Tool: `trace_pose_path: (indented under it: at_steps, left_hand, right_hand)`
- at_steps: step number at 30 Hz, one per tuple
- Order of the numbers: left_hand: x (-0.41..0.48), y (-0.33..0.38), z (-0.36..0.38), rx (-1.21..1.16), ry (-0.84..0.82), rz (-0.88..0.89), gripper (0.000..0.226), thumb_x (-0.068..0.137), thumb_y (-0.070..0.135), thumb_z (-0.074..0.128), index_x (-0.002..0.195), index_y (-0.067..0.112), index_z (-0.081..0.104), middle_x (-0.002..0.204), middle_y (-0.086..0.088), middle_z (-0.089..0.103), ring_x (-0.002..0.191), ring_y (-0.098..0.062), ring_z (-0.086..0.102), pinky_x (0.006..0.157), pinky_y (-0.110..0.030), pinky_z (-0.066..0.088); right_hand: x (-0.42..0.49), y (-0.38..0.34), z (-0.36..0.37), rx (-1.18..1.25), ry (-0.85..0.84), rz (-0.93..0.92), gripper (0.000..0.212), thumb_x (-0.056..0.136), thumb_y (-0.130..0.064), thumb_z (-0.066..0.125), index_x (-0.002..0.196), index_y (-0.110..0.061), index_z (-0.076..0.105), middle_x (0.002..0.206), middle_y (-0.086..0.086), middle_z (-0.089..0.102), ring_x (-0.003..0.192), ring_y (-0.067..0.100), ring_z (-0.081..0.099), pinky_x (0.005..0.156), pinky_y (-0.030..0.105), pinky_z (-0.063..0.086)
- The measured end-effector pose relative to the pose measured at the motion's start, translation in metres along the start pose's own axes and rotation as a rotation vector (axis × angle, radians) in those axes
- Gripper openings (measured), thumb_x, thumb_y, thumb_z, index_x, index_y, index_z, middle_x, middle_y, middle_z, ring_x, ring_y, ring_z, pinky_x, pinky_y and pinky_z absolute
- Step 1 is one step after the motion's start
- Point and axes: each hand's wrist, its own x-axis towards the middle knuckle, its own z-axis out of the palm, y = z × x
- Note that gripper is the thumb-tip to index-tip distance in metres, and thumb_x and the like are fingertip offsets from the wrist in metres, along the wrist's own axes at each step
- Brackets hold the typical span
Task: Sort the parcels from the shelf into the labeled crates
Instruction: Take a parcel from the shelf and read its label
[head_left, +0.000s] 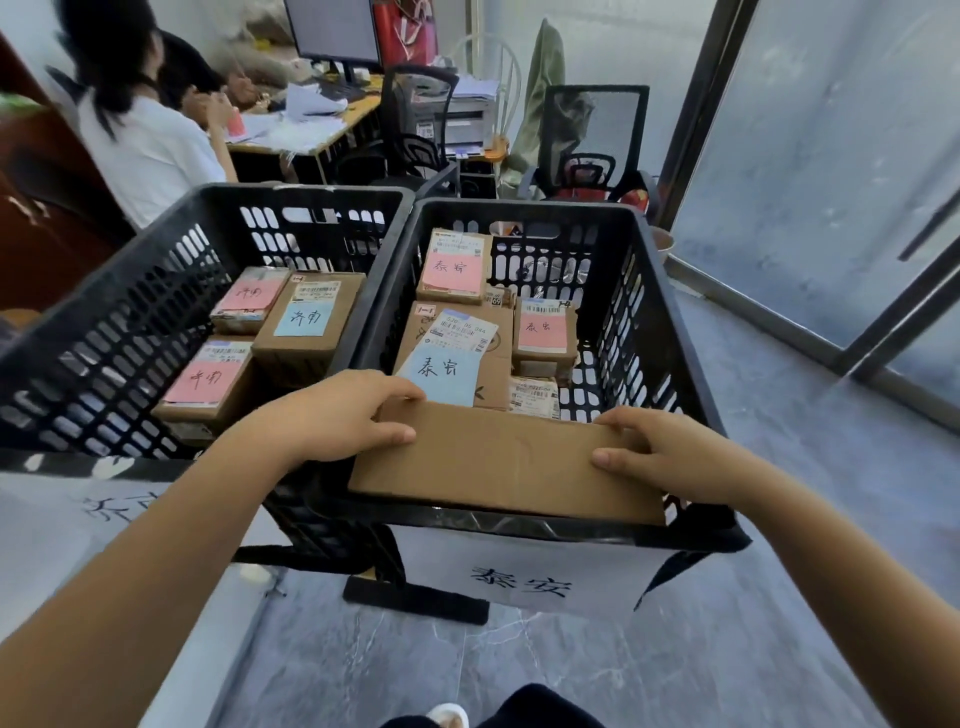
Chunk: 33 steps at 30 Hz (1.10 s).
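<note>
Head view: both hands grip a plain cardboard box (498, 462) by its ends, the left hand (337, 415) curled round the left end and the right hand (670, 457) round the right. The box is tilted at the near side of the right crate (519, 207), its lower edge behind the rim, just before labelled parcels (457, 332). The left crate (104, 322) alongside holds three more

The left hand (337, 415) and right hand (670, 457) hold a cardboard parcel (498, 462) — inside the right crate (657, 312).

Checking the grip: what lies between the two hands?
Head view: a plain brown parcel spans the gap, the left hand and right hand gripping its ends over the right crate.
</note>
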Motion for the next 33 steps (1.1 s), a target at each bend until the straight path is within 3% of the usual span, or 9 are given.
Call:
trace_pose_path:
  at_steps: [4, 7, 13, 19, 23, 29, 33]
  left_hand:
    - [0.0, 0.009, 0.001, 0.131, -0.046, -0.081, 0.049, 0.096, 0.036, 0.044, 0.142, 0.024, 0.033, 0.139, -0.002, 0.043, 0.127, -0.018, 0.041, 0.099, -0.027, 0.033]
    - [0.002, 0.018, 0.008, 0.199, -0.039, -0.095, 0.047, 0.099, 0.032, 0.039, 0.144, 0.019, 0.031, 0.134, -0.007, 0.045, 0.123, -0.022, 0.044, 0.098, -0.028, 0.035]
    - [-0.004, 0.029, 0.027, 0.14, 0.159, -0.071, 0.049, 0.098, 0.033, 0.039, 0.144, 0.02, 0.029, 0.145, -0.001, 0.034, 0.131, -0.018, 0.036, 0.108, -0.033, 0.031]
    - [-0.018, 0.031, 0.05, 0.047, 0.395, -0.065, 0.058, 0.095, 0.044, 0.041, 0.146, 0.021, 0.026, 0.15, 0.003, 0.027, 0.135, -0.014, 0.031, 0.112, -0.031, 0.027]
    - [-0.034, 0.031, 0.058, 0.073, 0.488, -0.085, 0.059, 0.094, 0.045, 0.041, 0.146, 0.022, 0.027, 0.151, 0.003, 0.026, 0.139, -0.013, 0.023, 0.113, -0.029, 0.019]
    - [-0.064, 0.018, 0.065, 0.078, 0.574, -0.217, 0.068, 0.089, 0.051, 0.048, 0.146, 0.023, 0.025, 0.151, 0.001, 0.028, 0.142, -0.017, 0.017, 0.116, -0.033, 0.015]
    - [-0.096, 0.001, 0.076, 0.054, 0.605, -0.34, 0.068, 0.089, 0.055, 0.044, 0.147, 0.025, 0.023, 0.152, 0.002, 0.025, 0.141, -0.015, 0.019, 0.113, -0.029, 0.017]
  right_hand:
    - [0.008, -0.01, 0.004, -0.014, -0.046, -0.043, 0.045, 0.095, -0.046, 0.042, 0.131, -0.02, 0.043, 0.121, -0.001, 0.056, 0.095, 0.011, 0.05, 0.081, 0.023, 0.042]
    - [0.011, -0.011, 0.002, -0.071, -0.079, -0.029, 0.047, 0.096, -0.049, 0.037, 0.133, -0.021, 0.041, 0.125, 0.002, 0.055, 0.103, 0.017, 0.054, 0.088, 0.029, 0.045]
    - [0.011, -0.005, 0.006, -0.09, 0.047, -0.067, 0.061, 0.091, -0.052, 0.046, 0.144, -0.029, 0.028, 0.139, 0.003, 0.04, 0.125, 0.022, 0.042, 0.102, 0.037, 0.039]
    - [0.003, -0.02, 0.014, -0.163, 0.146, -0.224, 0.072, 0.083, -0.05, 0.061, 0.144, -0.032, 0.027, 0.145, 0.0, 0.03, 0.14, 0.024, 0.011, 0.116, 0.044, 0.018]
    - [-0.001, -0.047, 0.023, -0.153, 0.173, -0.332, 0.077, 0.08, -0.052, 0.062, 0.144, -0.035, 0.024, 0.15, 0.0, 0.021, 0.144, 0.027, 0.001, 0.116, 0.05, 0.012]
    - [-0.002, -0.086, 0.033, -0.165, 0.151, -0.466, 0.08, 0.08, -0.052, 0.063, 0.145, -0.037, 0.019, 0.152, -0.003, 0.016, 0.144, 0.025, -0.002, 0.117, 0.05, 0.008]
    - [-0.003, -0.113, 0.045, -0.182, 0.108, -0.561, 0.074, 0.085, -0.048, 0.059, 0.145, -0.031, 0.02, 0.151, -0.004, 0.016, 0.144, 0.027, -0.005, 0.116, 0.046, 0.004]
